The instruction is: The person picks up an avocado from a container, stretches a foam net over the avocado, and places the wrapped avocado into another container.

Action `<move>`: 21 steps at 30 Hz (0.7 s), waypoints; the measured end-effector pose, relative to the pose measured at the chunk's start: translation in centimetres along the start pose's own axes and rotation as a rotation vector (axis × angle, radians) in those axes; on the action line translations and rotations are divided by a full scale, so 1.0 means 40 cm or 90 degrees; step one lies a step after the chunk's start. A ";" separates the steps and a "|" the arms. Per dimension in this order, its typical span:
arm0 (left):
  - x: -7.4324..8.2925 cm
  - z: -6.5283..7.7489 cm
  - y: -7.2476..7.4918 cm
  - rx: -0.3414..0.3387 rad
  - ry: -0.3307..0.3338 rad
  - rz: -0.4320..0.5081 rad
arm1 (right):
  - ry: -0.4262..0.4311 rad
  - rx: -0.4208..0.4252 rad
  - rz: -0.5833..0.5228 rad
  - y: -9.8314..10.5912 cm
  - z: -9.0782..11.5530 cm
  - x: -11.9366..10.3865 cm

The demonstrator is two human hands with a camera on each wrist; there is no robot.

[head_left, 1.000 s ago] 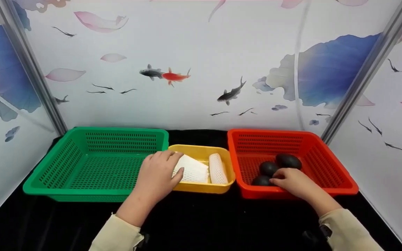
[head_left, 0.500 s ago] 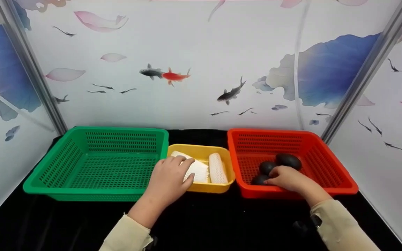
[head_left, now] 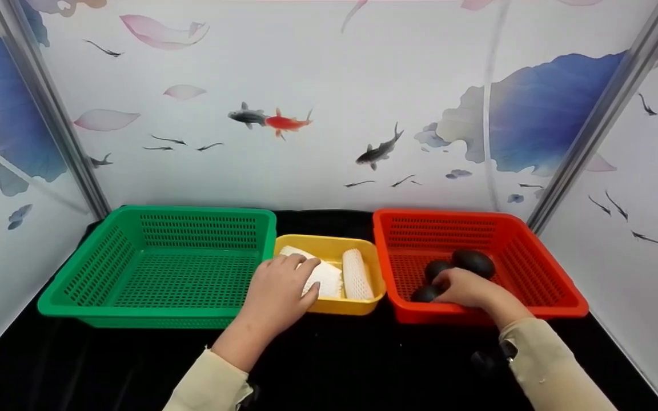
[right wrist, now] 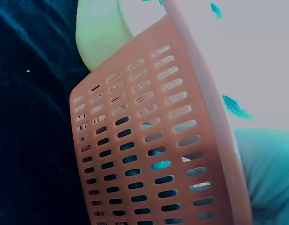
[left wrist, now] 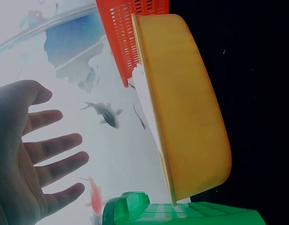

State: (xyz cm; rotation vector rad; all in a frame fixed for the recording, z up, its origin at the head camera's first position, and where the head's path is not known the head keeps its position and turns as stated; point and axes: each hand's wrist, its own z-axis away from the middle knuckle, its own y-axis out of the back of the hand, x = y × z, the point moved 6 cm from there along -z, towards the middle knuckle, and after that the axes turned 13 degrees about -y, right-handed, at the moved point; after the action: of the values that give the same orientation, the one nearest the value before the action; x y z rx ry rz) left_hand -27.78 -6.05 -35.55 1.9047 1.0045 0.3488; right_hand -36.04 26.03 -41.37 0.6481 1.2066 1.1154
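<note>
In the head view my left hand (head_left: 280, 288) hovers over the near left side of a yellow basket (head_left: 334, 308), fingers loosely spread. The left wrist view shows its fingers (left wrist: 57, 145) apart with nothing between them. White foam net sleeves (head_left: 356, 274) lie in that basket, partly behind the hand. My right hand (head_left: 469, 288) reaches over the front rim of a red basket (head_left: 534, 240), fingers bent down at a dark, smooth, avocado-like oval (head_left: 425, 294). Two similar dark ovals (head_left: 473, 264) lie just behind. I cannot tell whether the right fingers grip one; the basket wall hides them in the right wrist view.
A green slotted basket (head_left: 157, 314) stands at the left, against the yellow one. The baskets stand in a row on black cloth (head_left: 352, 365). White printed panels (head_left: 317, 68) with metal posts (head_left: 580, 114) close off the back and sides.
My left hand has shifted right over the yellow basket, then held still. My right hand has edged left, further over the dark ovals, covering more of them.
</note>
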 end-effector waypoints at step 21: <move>0.002 -0.006 -0.018 -0.018 0.028 0.038 | 0.039 0.079 0.007 0.013 -0.011 -0.006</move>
State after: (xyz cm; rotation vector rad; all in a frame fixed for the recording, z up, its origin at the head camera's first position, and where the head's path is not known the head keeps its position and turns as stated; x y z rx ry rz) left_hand -28.22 -5.67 -36.03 1.9115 0.9675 0.4391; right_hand -36.62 25.92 -40.96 0.7201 1.3340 1.0832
